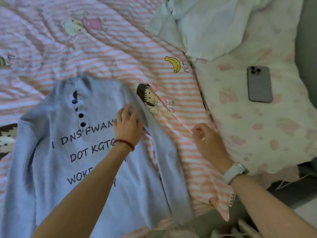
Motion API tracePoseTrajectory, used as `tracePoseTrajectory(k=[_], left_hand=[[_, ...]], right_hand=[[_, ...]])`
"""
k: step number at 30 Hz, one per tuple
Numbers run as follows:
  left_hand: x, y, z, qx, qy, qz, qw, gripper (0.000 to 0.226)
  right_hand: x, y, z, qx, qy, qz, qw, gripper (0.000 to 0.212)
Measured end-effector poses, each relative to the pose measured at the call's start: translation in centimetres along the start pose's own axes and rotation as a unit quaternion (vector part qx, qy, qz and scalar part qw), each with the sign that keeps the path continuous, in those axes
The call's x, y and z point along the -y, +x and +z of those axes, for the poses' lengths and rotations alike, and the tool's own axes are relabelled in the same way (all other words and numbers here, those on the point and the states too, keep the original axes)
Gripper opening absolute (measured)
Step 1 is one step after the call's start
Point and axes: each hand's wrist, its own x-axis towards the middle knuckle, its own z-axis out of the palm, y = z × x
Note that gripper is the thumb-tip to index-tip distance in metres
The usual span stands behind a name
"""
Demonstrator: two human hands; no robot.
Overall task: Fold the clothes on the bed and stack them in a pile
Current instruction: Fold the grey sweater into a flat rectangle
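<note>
Smoothing the sweater (pixel 72 152) before folding

Left hand (pixel 127 125) presses flat, fingers spread; right hand (pixel 208 141) hovers loosely curled (empty): flatten the sleeve (pixel 164 162) first.

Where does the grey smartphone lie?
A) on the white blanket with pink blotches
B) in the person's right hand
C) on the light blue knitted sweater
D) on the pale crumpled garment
A: the grey smartphone lies camera side up on the white blanket with pink blotches, apart from both hands.
</note>
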Motion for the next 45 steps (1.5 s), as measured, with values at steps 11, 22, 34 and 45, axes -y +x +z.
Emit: tracePoseTrajectory(k=[11,22,34,45], left_hand=[[-2.0,8.5,-0.1,0.208,0.128,0.213,0.946,0.024],[-9.1,13.2,2.0,0.148,0.093,0.116,0.978,0.03],[-10.5,4.9,3.4,0.064,-0.084,0.096,0.99,0.026],[-4.5,-1.6,-2.8,0.22,-0.426,-0.129,0.868,0.02]], right_hand=[[-0.4,0.1,7.0,0.129,-0.162,0.027,0.978,0.021],[-3.7,10.3,-5.8,-0.028,0.03,0.151,0.988,0.014],[-4.1,1.9,2.8,-0.041,-0.227,0.164,0.959,0.049],[3.5,-0.2,-1.2,0.012,0.074,-0.016,0.997,0.023]])
